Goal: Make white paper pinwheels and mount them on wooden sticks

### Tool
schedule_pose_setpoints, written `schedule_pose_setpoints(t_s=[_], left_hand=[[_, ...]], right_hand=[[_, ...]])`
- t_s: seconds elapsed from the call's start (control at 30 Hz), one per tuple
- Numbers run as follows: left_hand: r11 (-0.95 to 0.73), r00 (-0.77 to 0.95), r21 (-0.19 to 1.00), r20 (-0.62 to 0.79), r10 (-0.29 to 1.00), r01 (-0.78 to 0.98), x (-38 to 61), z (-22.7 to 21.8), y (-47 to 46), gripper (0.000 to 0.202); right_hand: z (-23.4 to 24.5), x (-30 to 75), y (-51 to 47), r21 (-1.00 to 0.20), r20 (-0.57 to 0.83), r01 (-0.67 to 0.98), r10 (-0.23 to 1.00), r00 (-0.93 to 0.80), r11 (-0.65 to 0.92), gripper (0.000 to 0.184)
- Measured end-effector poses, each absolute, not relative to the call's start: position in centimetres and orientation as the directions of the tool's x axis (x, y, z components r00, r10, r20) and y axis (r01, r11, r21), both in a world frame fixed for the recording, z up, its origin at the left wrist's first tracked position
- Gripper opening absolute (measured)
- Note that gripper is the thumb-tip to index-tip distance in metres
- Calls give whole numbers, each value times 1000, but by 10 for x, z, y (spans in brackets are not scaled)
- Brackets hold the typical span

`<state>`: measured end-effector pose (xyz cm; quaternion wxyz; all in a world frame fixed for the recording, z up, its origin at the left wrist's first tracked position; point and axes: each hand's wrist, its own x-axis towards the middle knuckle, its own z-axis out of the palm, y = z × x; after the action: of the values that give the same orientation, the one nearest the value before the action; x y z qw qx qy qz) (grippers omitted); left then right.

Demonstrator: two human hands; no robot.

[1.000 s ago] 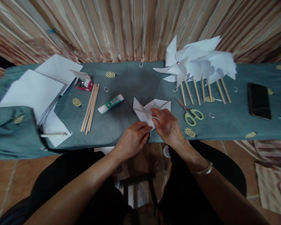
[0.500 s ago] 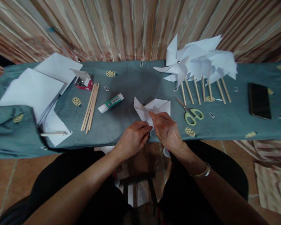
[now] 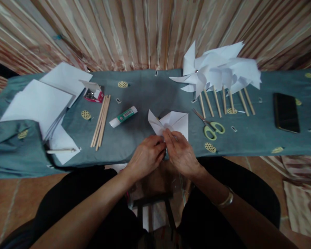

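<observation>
A white folded paper piece (image 3: 175, 121) lies at the near edge of the table, its flaps partly turned in. My left hand (image 3: 147, 155) is closed, its fingertips pinching the paper's near left corner. Beside it my right hand (image 3: 179, 152) is closed too, pinching the paper near its middle. The two hands touch each other over the near corner, which they hide. A metal bangle (image 3: 226, 199) sits on my right wrist.
A grey-green cloth (image 3: 145, 93) covers the table. On it lie a glue stick (image 3: 123, 116), wooden sticks (image 3: 100, 120), a small red box (image 3: 93, 94), white paper sheets (image 3: 38, 102), green-handled scissors (image 3: 211, 127), several finished white pinwheels (image 3: 217, 71) on sticks, and a black phone (image 3: 285, 111).
My right hand has drawn back from the paper's centre toward its near corner, meeting my left hand. The paper's right flap now lies uncovered.
</observation>
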<state>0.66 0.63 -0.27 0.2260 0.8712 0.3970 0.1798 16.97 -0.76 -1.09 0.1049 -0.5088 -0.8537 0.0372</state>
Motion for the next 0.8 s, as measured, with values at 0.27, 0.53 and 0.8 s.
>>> schedule_pose_setpoints(t_s=[0.27, 0.53, 0.8], left_hand=[[-598, 624, 522, 150, 767, 609, 5, -3, 7, 19], [-588, 612, 544, 163, 774, 599, 3, -4, 4, 22], [-580, 610, 558, 159, 776, 593, 2, -5, 6, 22]], right_hand=[[-9, 175, -10, -137, 222, 839, 841, -493, 527, 45], [-2, 176, -5, -153, 190, 845, 855, -483, 512, 42], [-4, 183, -8, -188, 210, 832, 849, -485, 522, 46]])
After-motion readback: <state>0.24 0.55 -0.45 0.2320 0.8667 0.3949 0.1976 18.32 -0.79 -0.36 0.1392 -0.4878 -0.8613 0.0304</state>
